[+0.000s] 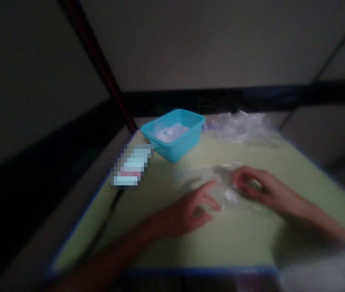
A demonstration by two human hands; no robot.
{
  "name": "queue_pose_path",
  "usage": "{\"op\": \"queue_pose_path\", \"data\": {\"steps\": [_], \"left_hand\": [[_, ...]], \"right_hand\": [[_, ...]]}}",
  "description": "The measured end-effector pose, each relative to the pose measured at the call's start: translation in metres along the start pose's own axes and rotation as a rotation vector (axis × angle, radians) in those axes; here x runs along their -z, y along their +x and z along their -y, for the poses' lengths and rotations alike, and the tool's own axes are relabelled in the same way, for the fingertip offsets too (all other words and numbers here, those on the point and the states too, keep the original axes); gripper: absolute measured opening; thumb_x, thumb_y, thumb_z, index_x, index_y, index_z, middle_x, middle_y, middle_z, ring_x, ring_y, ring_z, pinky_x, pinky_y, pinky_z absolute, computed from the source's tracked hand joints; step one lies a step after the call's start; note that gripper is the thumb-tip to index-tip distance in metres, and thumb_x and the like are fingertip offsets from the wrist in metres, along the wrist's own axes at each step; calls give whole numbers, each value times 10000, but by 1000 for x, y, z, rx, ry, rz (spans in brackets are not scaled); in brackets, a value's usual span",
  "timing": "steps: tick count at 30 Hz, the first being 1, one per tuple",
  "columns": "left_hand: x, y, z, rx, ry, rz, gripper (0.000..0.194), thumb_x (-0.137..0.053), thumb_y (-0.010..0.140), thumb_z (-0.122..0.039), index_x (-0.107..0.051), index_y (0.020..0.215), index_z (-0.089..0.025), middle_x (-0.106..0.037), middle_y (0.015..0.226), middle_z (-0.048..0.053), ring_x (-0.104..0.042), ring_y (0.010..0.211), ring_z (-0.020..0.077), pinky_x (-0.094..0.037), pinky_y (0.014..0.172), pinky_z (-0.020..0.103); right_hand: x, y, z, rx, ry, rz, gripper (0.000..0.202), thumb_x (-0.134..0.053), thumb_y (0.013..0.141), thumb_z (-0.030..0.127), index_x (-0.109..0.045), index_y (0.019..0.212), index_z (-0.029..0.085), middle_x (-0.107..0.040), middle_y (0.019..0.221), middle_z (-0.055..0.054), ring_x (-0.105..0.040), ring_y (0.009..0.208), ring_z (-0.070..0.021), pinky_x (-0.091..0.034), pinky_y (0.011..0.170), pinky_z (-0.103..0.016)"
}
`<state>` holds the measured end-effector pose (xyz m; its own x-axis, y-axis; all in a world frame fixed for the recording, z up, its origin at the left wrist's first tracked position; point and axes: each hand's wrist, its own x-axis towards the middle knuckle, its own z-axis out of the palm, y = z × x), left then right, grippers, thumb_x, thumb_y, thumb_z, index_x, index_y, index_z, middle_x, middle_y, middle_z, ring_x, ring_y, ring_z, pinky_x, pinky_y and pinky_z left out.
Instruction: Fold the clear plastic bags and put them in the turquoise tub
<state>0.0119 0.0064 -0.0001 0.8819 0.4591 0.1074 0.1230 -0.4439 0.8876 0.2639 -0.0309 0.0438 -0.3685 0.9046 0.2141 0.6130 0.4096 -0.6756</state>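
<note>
A thin, clear plastic bag (pixel 230 195) lies on the pale yellow-green tabletop in front of me, its outline blurred. My left hand (pixel 195 211) is open at its left side, thumb and fingers apart, the fingertips close to the plastic. On the other side, my right hand (pixel 257 184) is curled, thumb and fingers brought together at the bag's right edge. The contact at those fingertips is smeared and hard to make out.
A turquoise plastic basin (pixel 180 148) holding whitish clear plastic stands toward the back. Behind and right is a heap of crumpled clear plastic (pixel 242 125). A pixelated phone-like object (pixel 132 166) with a dark cable (pixel 108 219) lies left. The table (pixel 236 247) has blue edging.
</note>
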Motion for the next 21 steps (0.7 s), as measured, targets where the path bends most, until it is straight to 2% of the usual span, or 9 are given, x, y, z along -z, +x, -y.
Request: {"op": "queue_pose_path", "data": {"steps": [3, 5, 8, 11, 13, 18, 21], "left_hand": [[0, 0, 0, 13, -19, -16, 720, -534, 846, -149, -119, 1434, -169, -646, 1132, 103, -563, 1093, 195, -362, 1010, 409], [0, 0, 0, 24, 5, -56, 705, -537, 838, -136, -150, 1427, -163, -649, 1120, 100, -555, 1098, 200, -345, 1020, 413], [1, 1, 2, 26, 40, -113, 671, -534, 835, -134, -201, 1416, -169, -654, 1101, 95, -549, 1094, 203, -346, 1015, 414], [1, 1, 4, -10, 24, -94, 682, -538, 830, -128, -197, 1419, -177, -669, 1060, 86, -569, 1050, 195, -379, 983, 408], [0, 1, 4, -28, -1, -79, 698, -542, 825, -122, -182, 1422, -165, -678, 1034, 83, -580, 1027, 190, -391, 969, 407], [0, 1, -1, 13, -34, -104, 633, -515, 844, -140, -225, 1407, -130, -697, 936, 76, -606, 953, 180, -420, 923, 372], [1, 2, -1, 18, -23, -127, 607, -530, 837, -157, -280, 1389, -133, -696, 889, 62, -610, 928, 181, -416, 921, 358]], "right_hand": [[-4, 3, -14, -32, -80, -186, 122, -490, 846, 189, -553, 950, 191, -636, 885, -52, -604, 759, -178, -483, 670, -299], [-5, 3, -16, -7, -87, -244, 111, -484, 861, 200, -555, 945, 194, -629, 889, -49, -599, 762, -175, -480, 668, -293], [-7, 1, -11, 99, -36, -141, 74, -499, 878, 220, -558, 921, 204, -621, 867, -33, -590, 773, -162, -476, 681, -275], [-12, -1, -8, 197, -27, 30, 91, -520, 886, 241, -549, 967, 211, -621, 903, -34, -592, 819, -160, -477, 720, -276], [-17, 0, -11, 229, -66, 76, 156, -518, 893, 253, -530, 1044, 217, -618, 974, -48, -588, 894, -173, -474, 773, -297], [-26, 1, -26, 229, -265, 33, 490, -522, 887, 335, -342, 1331, 232, -498, 1282, -123, -465, 1166, -273, -394, 950, -452], [-27, 1, -34, 182, -373, -12, 601, -501, 890, 374, -224, 1405, 236, -409, 1361, -149, -379, 1246, -309, -351, 978, -508]]}}
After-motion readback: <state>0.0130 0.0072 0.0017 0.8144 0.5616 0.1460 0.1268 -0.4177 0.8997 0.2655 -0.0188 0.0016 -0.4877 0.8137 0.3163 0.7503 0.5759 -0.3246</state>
